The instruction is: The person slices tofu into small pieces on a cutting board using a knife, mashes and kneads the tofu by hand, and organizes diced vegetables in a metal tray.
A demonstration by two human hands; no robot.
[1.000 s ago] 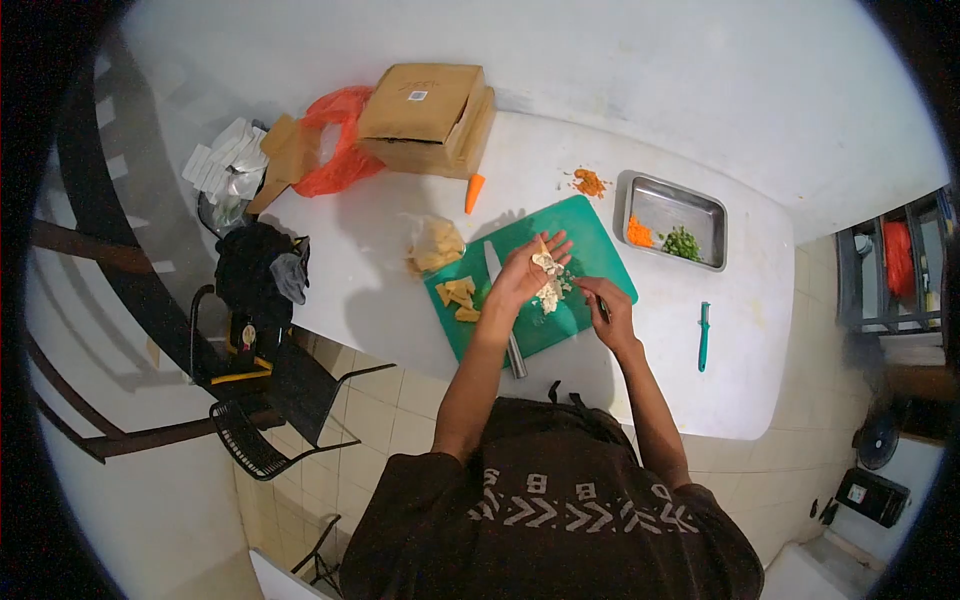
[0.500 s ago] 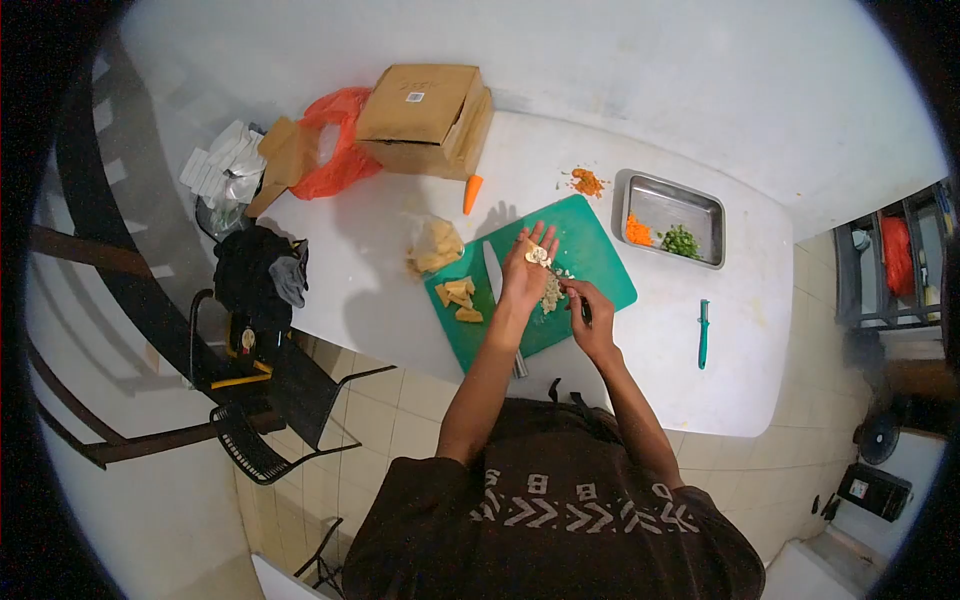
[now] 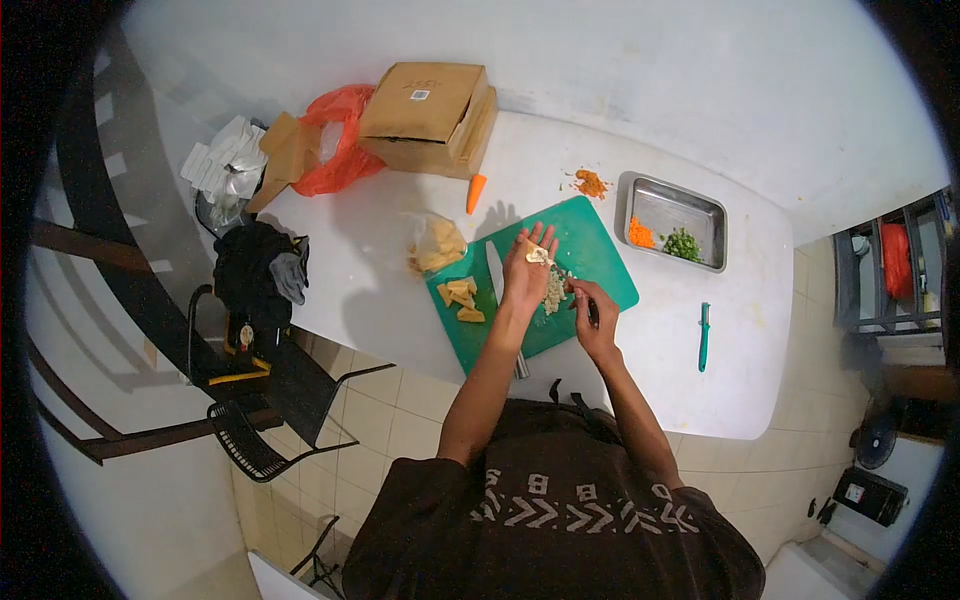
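Observation:
My left hand (image 3: 526, 278) is held palm up over the green cutting board (image 3: 603, 262), fingers stretched out. Small pale pieces (image 3: 537, 256) lie on its palm, too small to name. Beside it, my right hand (image 3: 597, 318) has its fingers bent together at the edge of a pile of chopped pale bits (image 3: 554, 292); what they pinch, if anything, is hidden. A knife (image 3: 495, 270) lies on the board, partly under my left forearm, its handle over the near edge. Yellowish chunks (image 3: 461, 298) sit at the board's left.
A metal tray (image 3: 689, 200) with chopped orange and green bits stands right, a green peeler (image 3: 704, 337) nearer. Orange peelings (image 3: 590, 183), a carrot piece (image 3: 476, 194), a clear bag of yellowish pieces (image 3: 437, 243) and cardboard boxes (image 3: 425, 105) surround the board. A chair (image 3: 290, 400) stands left.
My right hand has shifted slightly right. The pale pieces on my left palm look fewer and closer together. My left hand stays almost in place.

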